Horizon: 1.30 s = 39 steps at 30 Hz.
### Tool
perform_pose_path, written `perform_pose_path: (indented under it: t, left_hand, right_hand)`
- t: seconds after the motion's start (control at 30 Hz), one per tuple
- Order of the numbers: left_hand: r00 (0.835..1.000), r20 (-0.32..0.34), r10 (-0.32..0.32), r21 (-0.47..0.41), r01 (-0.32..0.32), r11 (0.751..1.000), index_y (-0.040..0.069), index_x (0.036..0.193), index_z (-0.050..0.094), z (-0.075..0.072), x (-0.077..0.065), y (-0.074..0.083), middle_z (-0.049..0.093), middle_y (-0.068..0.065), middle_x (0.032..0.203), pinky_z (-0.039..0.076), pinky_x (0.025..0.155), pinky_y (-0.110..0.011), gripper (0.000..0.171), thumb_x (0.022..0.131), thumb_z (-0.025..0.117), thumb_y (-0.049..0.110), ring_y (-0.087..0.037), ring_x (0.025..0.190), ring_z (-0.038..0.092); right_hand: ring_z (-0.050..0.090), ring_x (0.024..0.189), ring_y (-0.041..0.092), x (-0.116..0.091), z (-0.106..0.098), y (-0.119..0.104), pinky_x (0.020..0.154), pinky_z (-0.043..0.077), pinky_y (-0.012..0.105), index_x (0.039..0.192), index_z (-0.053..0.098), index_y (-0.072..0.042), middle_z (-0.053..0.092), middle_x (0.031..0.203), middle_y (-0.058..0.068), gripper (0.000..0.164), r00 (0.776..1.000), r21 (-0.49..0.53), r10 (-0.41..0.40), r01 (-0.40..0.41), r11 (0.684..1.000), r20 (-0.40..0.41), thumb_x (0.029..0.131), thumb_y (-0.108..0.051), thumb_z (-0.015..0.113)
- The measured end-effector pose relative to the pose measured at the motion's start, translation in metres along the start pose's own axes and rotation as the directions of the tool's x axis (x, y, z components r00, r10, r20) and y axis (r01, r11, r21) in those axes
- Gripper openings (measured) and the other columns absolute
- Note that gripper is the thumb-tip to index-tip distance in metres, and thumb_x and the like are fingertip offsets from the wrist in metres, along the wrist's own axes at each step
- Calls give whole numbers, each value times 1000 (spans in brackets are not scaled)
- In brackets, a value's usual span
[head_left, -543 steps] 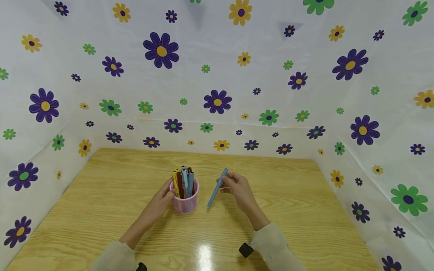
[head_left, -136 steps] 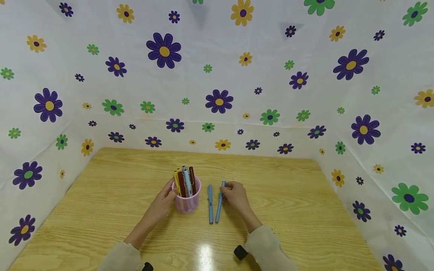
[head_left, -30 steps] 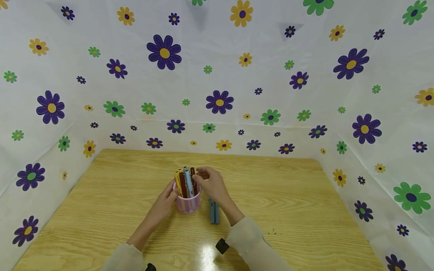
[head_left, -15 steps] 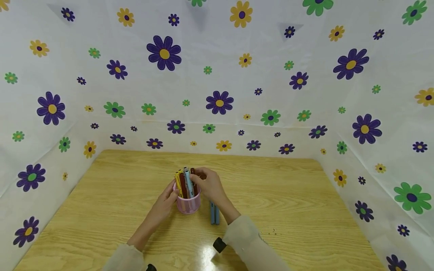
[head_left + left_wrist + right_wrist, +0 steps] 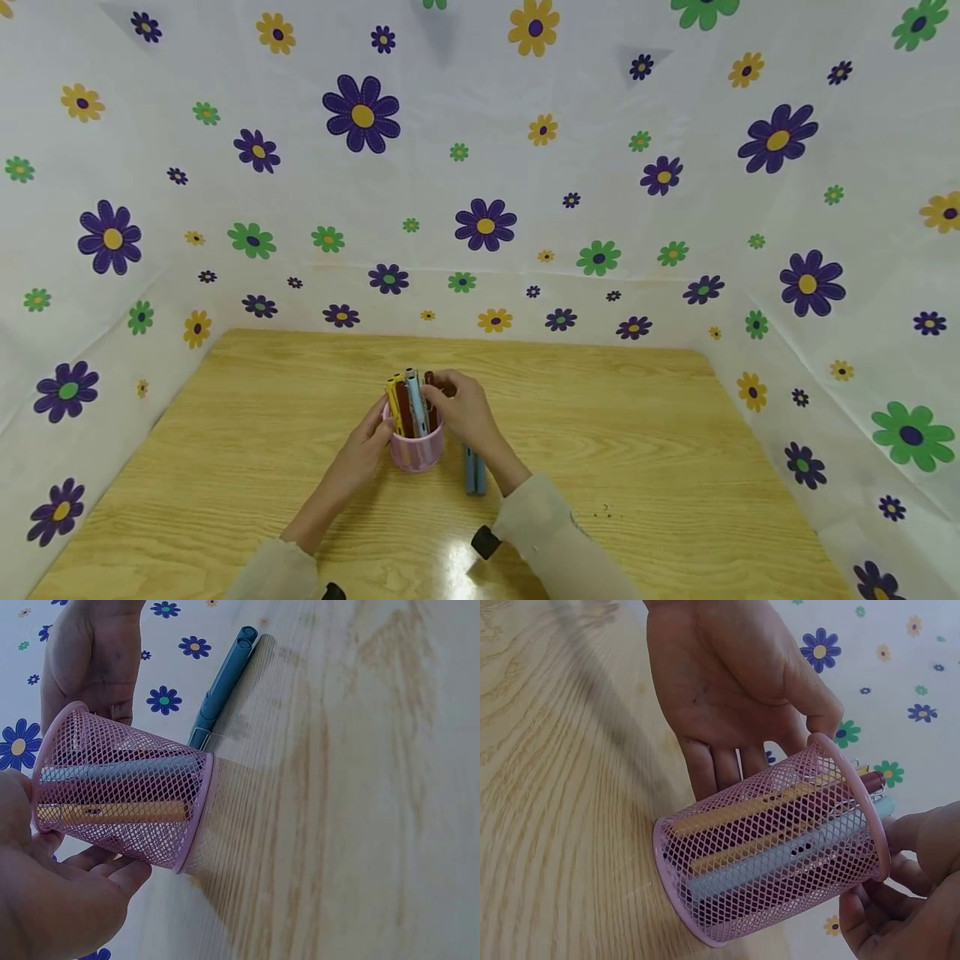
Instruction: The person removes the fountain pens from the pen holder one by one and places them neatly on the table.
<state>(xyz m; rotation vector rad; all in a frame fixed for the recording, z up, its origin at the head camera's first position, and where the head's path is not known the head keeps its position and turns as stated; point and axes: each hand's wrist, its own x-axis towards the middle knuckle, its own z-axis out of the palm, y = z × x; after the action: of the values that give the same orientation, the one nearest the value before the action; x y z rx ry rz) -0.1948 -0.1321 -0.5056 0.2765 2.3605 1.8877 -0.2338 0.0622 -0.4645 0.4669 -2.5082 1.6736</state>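
Observation:
A pink mesh pen cup [image 5: 417, 454] stands on the table, full of yellow, dark red and light blue pens [image 5: 417, 410]. My left hand [image 5: 362, 454] holds it round its left side; in the right wrist view that hand [image 5: 727, 682] has its fingers behind the mesh. At the cup's right rim, my right hand [image 5: 468, 412] pinches the upper end of a dark red pen [image 5: 431, 377] that still stands among the others. Two blue pens [image 5: 476, 473] lie side by side right of the cup, partly hidden under my right forearm; the left wrist view shows their ends [image 5: 225, 682].
The wooden table [image 5: 637, 433] is bordered by white flower-patterned sheets [image 5: 420, 183] at the back and both sides. A few small dark specks [image 5: 606, 510] dot the tabletop to the right. Each sleeve has a black wrist device [image 5: 485, 542].
Earlier, my right hand laid two blue pens on the table beside the cup. Since then it has moved left to the cup and taken hold of a dark red pen. My left hand stays on the cup.

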Motion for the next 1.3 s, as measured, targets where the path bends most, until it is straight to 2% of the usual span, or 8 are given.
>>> perform_pose_path:
  t: [0.23, 0.4, 0.63, 0.87, 1.17, 1.3]
  left_hand:
    - [1000, -5, -5, 14, 5, 1000, 9, 165, 24, 0, -1, 1, 27, -24, 165, 27, 120, -58, 57, 112, 40, 25, -43, 150, 27]
    - [1000, -17, 11, 10, -11, 1000, 8, 164, 26, 0, -1, 0, 30, -25, 164, 28, 120, -58, 56, 112, 41, 23, -43, 150, 29]
    - [1000, 5, 24, -25, -23, 999, 6, 164, 24, 0, -3, 2, 26, -25, 165, 25, 121, -58, 56, 112, 40, 21, -43, 151, 25]
    - [1000, -2, 29, -22, -29, 999, 6, 164, 25, 0, -2, 1, 28, -25, 165, 30, 119, -59, 56, 113, 40, 22, -44, 149, 29]
    - [1000, 7, -6, 5, 6, 1000, 9, 165, 23, -1, -1, 0, 24, -22, 167, 24, 121, -57, 58, 112, 39, 25, -42, 153, 22]
    - [1000, 1, -2, 3, 2, 1000, 8, 165, 24, -1, -1, 2, 25, -23, 166, 25, 121, -58, 57, 112, 40, 24, -42, 152, 24]
  right_hand:
    - [67, 88, 22, -9, -4, -4, 74, 59, 30, 109, 73, 2, 72, 97, 11, 21, 1000, -38, -9, 8, 999, -15, 101, -16, 66]
    - [68, 91, 24, -14, -6, -5, 77, 60, 33, 111, 72, 3, 72, 101, 12, 21, 1000, -42, -21, 21, 999, -18, 102, -15, 64]
    - [68, 97, 27, -20, -7, -2, 84, 60, 40, 112, 71, 1, 72, 109, 13, 21, 999, -45, -32, 31, 999, -29, 103, -17, 63]
    - [68, 98, 27, -25, -9, -1, 83, 59, 37, 110, 72, 0, 71, 110, 13, 19, 997, -12, -52, 52, 999, -49, 102, -15, 65]
    - [68, 102, 28, -28, -10, -3, 85, 59, 39, 112, 72, 1, 72, 112, 13, 20, 996, 13, -47, 48, 999, -74, 101, -15, 67]
    - [68, 103, 30, -29, -11, -5, 85, 59, 39, 112, 72, 2, 72, 111, 14, 20, 996, 22, -45, 47, 999, -77, 101, -14, 67]
